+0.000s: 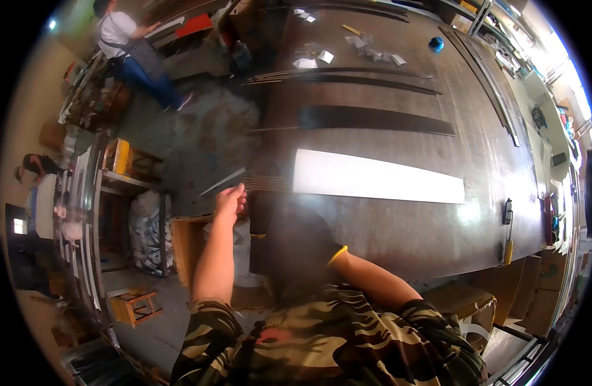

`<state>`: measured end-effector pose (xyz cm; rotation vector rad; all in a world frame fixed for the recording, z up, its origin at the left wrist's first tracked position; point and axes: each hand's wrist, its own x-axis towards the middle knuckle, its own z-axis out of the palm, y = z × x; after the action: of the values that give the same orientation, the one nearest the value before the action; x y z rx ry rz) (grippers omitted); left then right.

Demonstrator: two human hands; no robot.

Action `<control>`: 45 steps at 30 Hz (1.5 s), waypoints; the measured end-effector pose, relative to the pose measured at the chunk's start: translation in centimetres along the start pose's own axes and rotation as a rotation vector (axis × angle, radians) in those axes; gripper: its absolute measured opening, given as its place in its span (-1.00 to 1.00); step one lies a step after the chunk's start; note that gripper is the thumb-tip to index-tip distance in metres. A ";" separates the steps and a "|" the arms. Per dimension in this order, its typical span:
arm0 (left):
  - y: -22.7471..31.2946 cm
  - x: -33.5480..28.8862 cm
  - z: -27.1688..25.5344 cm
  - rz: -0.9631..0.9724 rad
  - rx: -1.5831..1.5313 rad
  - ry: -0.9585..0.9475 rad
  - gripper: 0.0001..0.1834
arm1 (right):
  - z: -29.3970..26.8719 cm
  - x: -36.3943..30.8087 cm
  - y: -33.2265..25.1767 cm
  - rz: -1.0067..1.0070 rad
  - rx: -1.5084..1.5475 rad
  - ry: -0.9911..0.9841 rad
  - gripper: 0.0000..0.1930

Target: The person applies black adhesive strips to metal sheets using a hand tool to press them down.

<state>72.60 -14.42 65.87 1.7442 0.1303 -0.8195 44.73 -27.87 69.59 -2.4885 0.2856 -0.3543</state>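
My left hand (pixel 230 203) is at the table's left edge with its fingers closed; what they hold, if anything, cannot be made out. Just beyond the fingertips is a thin pale strip (pixel 222 181), slanting and apart from the hand as far as I can tell. Several thin brown strips (pixel 267 184) stick out beside that hand, toward a long white panel (pixel 379 177) lying on the dark table (pixel 405 238). My right forearm (pixel 376 278), with a yellow band (pixel 337 255) at the wrist, reaches in from the right. A dark blurred shape (pixel 302 248) hides the right hand.
Farther up the table lie a dark flat panel (pixel 376 120), narrow dark strips (pixel 347 78) and small white pieces (pixel 325 56). A yellow-handled tool (pixel 509 235) lies near the right edge. An open cardboard box (pixel 188 248) stands below the left edge. Another person (pixel 132 51) works at far left.
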 end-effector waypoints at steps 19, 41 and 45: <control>-6.7 -17.6 -4.3 0.363 0.837 0.013 -0.71 | -8.4 -20.1 9.7 1.017 0.238 -0.178 -0.59; -7.9 -15.4 2.0 0.938 0.962 -0.410 -0.82 | 0.3 -3.7 1.9 0.147 -0.313 -0.552 -0.84; -8.2 -14.6 2.0 0.864 0.972 -0.427 -0.83 | -1.4 -2.9 1.7 0.098 -0.186 -0.587 -0.84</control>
<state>56.82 -8.78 67.55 2.1260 -1.4166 -0.5826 41.34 -29.18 69.10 -2.6121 0.2000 0.4605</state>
